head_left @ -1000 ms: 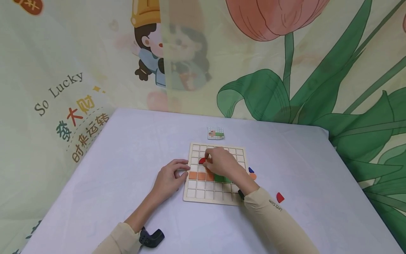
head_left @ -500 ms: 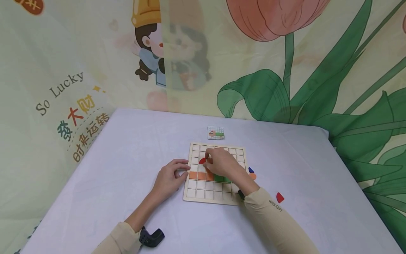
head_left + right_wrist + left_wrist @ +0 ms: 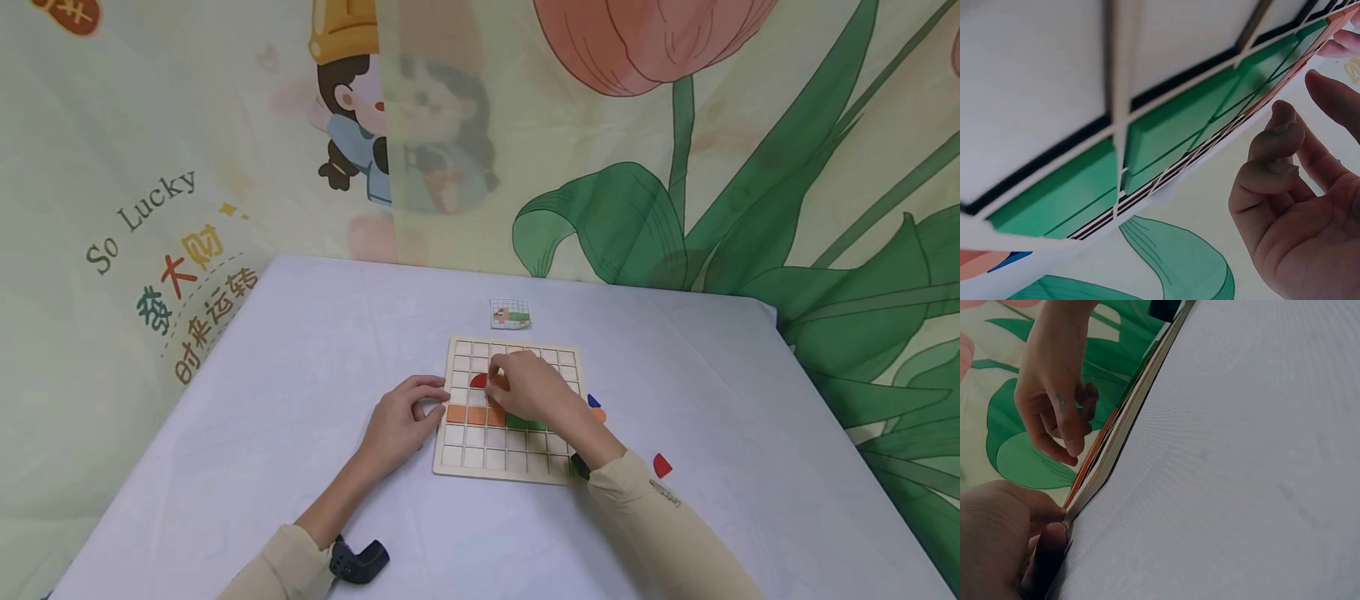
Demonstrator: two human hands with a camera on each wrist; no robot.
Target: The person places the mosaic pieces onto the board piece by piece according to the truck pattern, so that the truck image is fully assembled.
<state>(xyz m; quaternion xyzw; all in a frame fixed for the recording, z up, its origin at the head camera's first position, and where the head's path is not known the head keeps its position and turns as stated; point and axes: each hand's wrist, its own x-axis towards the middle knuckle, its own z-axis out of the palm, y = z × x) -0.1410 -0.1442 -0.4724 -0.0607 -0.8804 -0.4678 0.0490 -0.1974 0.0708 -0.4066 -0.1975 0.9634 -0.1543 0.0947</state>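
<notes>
A pale wooden grid board [image 3: 472, 458] lies on the white table. My left hand [image 3: 399, 421] rests at its left side, fingertips and thumb at the edge; in the left wrist view the thumb and a finger [image 3: 1046, 503] meet the board's corner. Above the board is my right hand [image 3: 528, 385], fingers bent, with a gap between thumb and fingertips in the right wrist view. Just left of those fingertips a red rounded piece [image 3: 478, 381] sits on the grid. Orange squares [image 3: 476, 415] form a row, continuing into green squares [image 3: 1179, 125], partly covered by the right hand.
A small picture card [image 3: 511, 314] lies beyond the board. Right of the board are a blue piece [image 3: 594, 401] and an orange rounded piece [image 3: 598, 413]; a red quarter-round piece [image 3: 662, 465] is farther right. A printed curtain [image 3: 450, 233] hangs behind the table.
My right hand has drawn slightly right, away from the red piece on the grid, so more of that piece shows. The left hand stays where it was.
</notes>
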